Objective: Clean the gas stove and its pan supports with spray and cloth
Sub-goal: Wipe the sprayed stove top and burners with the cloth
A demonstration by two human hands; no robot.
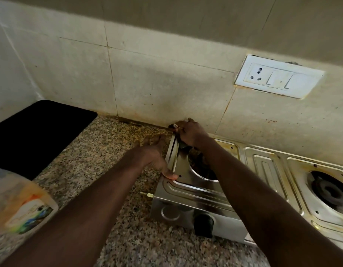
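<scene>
Here, left hand point(157, 157) gripping stove point(263, 170) edge

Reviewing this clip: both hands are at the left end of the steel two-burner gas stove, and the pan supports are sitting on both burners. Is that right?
Not quite. In the head view, the left hand and right hand are at the left end of the steel two-burner gas stove, but neither burner carries a pan support: the right burner is bare, and so is the left burner opening.
</scene>
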